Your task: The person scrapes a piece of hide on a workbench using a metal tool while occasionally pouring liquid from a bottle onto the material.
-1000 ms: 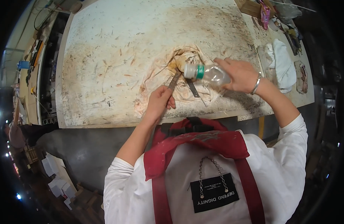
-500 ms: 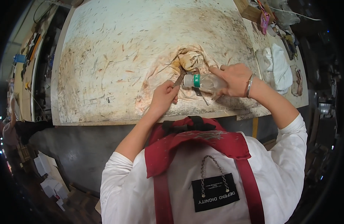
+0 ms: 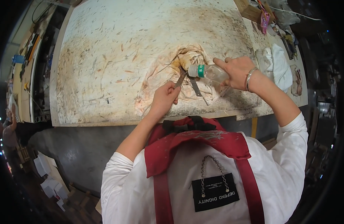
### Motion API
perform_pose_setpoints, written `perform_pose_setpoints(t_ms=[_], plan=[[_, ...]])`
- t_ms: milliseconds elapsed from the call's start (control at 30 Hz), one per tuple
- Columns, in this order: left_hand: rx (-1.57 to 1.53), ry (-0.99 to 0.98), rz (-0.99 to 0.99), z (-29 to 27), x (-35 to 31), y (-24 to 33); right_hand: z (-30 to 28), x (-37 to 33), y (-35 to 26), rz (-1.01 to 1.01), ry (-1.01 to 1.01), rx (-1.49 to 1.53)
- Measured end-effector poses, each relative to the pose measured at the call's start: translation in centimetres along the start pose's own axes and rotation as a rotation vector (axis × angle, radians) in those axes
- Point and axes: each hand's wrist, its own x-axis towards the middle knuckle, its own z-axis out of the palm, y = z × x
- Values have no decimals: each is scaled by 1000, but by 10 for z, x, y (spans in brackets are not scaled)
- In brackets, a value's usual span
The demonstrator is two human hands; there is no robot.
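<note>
My right hand [image 3: 237, 71] grips a clear plastic bottle [image 3: 209, 72] with a green label band, tipped on its side with the capped neck pointing left. The neck hovers over a crumpled, stained cloth [image 3: 187, 74] lying near the front edge of the worn work table [image 3: 116, 56]. My left hand [image 3: 165, 98] holds a thin flat metal tool [image 3: 180, 79], its tip resting on the cloth just under the bottle's neck. A second metal blade [image 3: 195, 86] lies on the cloth beside it.
White rags [image 3: 281, 67] lie at the table's right side, with a wooden block [image 3: 250, 11] and small clutter at the far right corner. Shelves with tools stand left of the table. I wear a red apron [image 3: 202, 142] over a white shirt.
My right hand has tipped the bottle flatter and brought its neck down over the cloth. My left hand has drawn back slightly, keeping the tool on the cloth.
</note>
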Motion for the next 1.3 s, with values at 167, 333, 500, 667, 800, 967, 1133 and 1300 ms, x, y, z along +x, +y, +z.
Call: perform_pose_setpoints(t_ms=[167, 333, 500, 667, 800, 967, 1133, 1300], plan=[[16, -14, 5, 1, 0, 2, 0, -7, -6, -49, 23, 1], [5, -9, 16, 2, 2, 5, -3, -11, -8, -70, 4, 36], [66, -2, 40, 0, 3, 6, 2, -8, -3, -73, 57, 43], [165, 31, 54, -1, 4, 9, 0, -3, 3, 18, -14, -2], [289, 36, 90, -5, 2, 12, 1, -10, -1, -29, 42, 3], [1112, 248, 663, -9, -3, 18, -1, -7, 1, 13, -21, 25], [1294, 189, 836, -21, -1, 33, -6, -16, -1, 13, 29, 47], [1239, 104, 1018, -26, 6, 33, -4, -17, -2, -16, 28, 37]])
